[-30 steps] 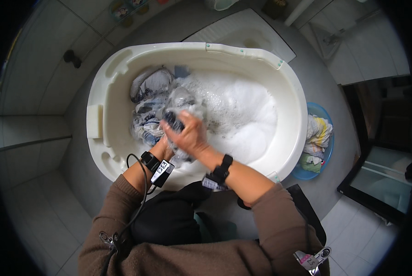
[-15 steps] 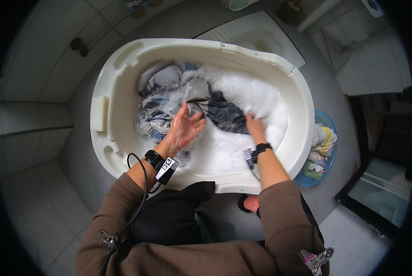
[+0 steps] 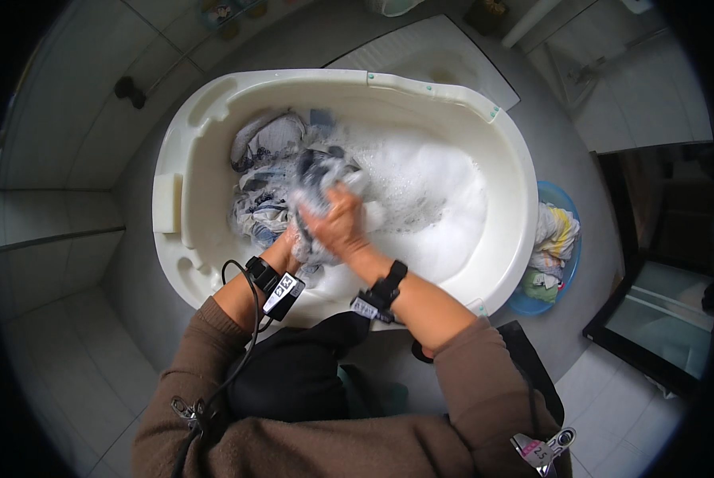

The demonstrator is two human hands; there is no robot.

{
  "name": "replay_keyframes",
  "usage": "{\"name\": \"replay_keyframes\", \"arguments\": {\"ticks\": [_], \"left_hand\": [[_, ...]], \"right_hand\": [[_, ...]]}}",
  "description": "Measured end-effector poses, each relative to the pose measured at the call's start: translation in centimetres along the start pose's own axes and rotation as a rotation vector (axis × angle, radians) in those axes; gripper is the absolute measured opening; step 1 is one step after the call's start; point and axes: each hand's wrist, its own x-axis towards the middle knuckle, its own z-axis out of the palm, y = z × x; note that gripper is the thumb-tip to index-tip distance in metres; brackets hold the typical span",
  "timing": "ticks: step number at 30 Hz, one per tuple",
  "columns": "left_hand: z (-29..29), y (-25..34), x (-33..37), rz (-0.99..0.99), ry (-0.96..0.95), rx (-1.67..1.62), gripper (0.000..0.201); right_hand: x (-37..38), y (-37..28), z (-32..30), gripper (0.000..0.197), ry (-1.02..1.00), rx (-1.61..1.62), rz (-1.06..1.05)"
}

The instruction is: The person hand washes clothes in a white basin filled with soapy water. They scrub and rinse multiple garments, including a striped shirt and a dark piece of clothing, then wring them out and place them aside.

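Fingers of the right hand are curled closed over a wet garment, dark blue and grey; slight motion blur. Left hand is held just beside it, low in the tub, mostly covered by cloth and suds; its finger state cannot be told. Nearest the camera: brown sleeves pushed up the forearms, metal clip fixed on the right one, black trousers below. Black strap worn on right wrist, cabled sensor module on left. Garment is bunched left of centre inside the cream bathtub, against piled wet laundry; white foam is spread to its right. Cream block is seated on the tub's left rim. Outside, right: blue basin loaded with clothes. Beyond the tub: white ridged floor pan.
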Motion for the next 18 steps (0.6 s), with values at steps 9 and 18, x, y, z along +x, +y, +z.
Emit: {"name": "replay_keyframes", "arguments": {"ticks": [9, 18], "left_hand": [[1.2, -2.3, 5.7, 0.02, -0.044, -0.054, 0.072], [0.1, -0.7, 4.7, -0.292, -0.068, -0.071, 0.098]], "right_hand": [[1.5, 16.1, -8.8, 0.065, -0.25, -0.532, 0.7], [-2.8, 13.1, -0.5, 0.071, -0.143, -0.208, 0.541]]}}
